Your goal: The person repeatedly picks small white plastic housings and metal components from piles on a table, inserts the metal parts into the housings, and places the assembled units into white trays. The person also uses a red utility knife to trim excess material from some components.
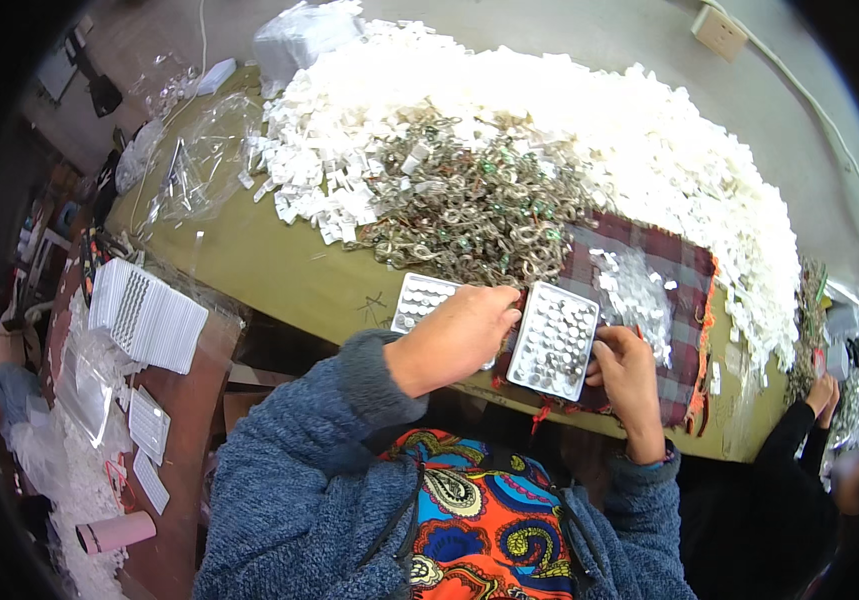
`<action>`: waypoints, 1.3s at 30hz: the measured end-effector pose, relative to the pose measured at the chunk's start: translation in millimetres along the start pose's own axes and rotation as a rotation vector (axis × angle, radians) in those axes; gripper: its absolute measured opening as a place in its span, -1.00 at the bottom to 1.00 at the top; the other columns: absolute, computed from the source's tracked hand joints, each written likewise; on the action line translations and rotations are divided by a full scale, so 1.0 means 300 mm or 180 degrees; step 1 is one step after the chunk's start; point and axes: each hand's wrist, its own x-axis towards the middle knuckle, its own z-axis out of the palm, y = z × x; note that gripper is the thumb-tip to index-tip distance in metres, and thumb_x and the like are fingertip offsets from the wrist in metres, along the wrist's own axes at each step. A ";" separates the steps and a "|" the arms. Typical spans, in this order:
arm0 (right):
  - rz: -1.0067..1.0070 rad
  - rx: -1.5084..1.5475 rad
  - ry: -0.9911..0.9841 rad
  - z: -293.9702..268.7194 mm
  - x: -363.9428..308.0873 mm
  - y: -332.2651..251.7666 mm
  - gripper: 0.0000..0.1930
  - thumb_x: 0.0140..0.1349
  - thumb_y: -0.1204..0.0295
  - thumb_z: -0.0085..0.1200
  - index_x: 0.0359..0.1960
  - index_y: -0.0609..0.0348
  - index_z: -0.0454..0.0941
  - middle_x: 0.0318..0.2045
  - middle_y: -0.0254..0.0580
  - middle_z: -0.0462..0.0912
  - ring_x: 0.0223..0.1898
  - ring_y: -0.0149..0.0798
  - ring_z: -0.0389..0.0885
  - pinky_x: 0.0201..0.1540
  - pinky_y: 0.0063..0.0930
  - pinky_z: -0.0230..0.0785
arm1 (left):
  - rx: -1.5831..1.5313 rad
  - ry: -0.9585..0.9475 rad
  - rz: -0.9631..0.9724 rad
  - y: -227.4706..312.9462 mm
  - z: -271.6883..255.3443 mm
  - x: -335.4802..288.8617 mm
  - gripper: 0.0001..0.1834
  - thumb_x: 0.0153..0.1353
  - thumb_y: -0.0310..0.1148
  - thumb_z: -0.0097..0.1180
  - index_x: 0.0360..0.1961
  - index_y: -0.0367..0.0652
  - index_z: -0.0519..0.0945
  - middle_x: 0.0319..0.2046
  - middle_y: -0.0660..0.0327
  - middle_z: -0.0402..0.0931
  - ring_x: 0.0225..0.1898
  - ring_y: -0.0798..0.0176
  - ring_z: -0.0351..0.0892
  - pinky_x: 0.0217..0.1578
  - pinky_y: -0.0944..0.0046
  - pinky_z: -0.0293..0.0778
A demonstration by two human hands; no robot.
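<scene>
A white tray point(554, 340) filled with rows of small silvery round pieces lies between my hands, at the table's near edge. My left hand point(457, 338) reaches across a second white tray point(419, 300) of similar pieces and partly covers it. Its fingers are pinched together beside the first tray's upper left corner; what they hold is hidden. My right hand point(627, 372) is at that tray's right edge, fingers curled and thumb close to the rim; whatever is between them cannot be made out. A heap of tangled greyish cords point(474, 195) lies just beyond the trays.
A large mound of small white pieces point(549, 95) covers the table's far side. A plaid cloth point(684, 270) carries a clear plastic bag point(634, 290). At left, a side table holds stacked white trays point(149, 315) and a pink cylinder point(115, 532). A co-worker's hands point(822, 397) are at far right.
</scene>
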 end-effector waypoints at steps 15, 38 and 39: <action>-0.1025 -0.2220 -0.0602 0.311 0.469 -0.418 -0.03 0.02 0.25 0.46 0.33 0.53 0.11 0.08 0.55 0.44 0.22 0.15 0.47 0.24 -0.23 0.41 | 0.2566 0.1635 -0.0148 -0.493 -0.405 0.095 -0.72 0.08 -0.35 0.33 -0.26 -0.17 0.50 -0.35 0.03 0.50 -0.33 -0.15 0.57 -0.34 -0.06 0.47; -0.2700 -0.2117 -0.1911 0.367 0.440 -0.356 -0.63 0.09 0.59 0.25 -0.01 0.28 0.58 -0.10 0.07 0.64 -0.04 0.03 0.64 0.07 -0.19 0.50 | 0.0955 0.0414 -0.0599 -0.312 -0.334 0.202 -0.75 0.18 -0.43 0.22 -0.20 -0.37 0.50 -0.23 -0.10 0.58 -0.13 -0.07 0.61 -0.08 0.00 0.46; -0.2505 -0.2158 -0.1715 0.382 0.476 -0.352 -0.60 0.06 0.64 0.23 -0.01 0.26 0.57 -0.06 0.07 0.60 0.04 0.08 0.58 0.13 -0.14 0.44 | 0.0777 0.0510 -0.0527 -0.317 -0.320 0.243 -0.73 0.19 -0.44 0.23 -0.15 -0.37 0.50 -0.30 -0.01 0.60 -0.25 0.09 0.61 -0.22 0.12 0.50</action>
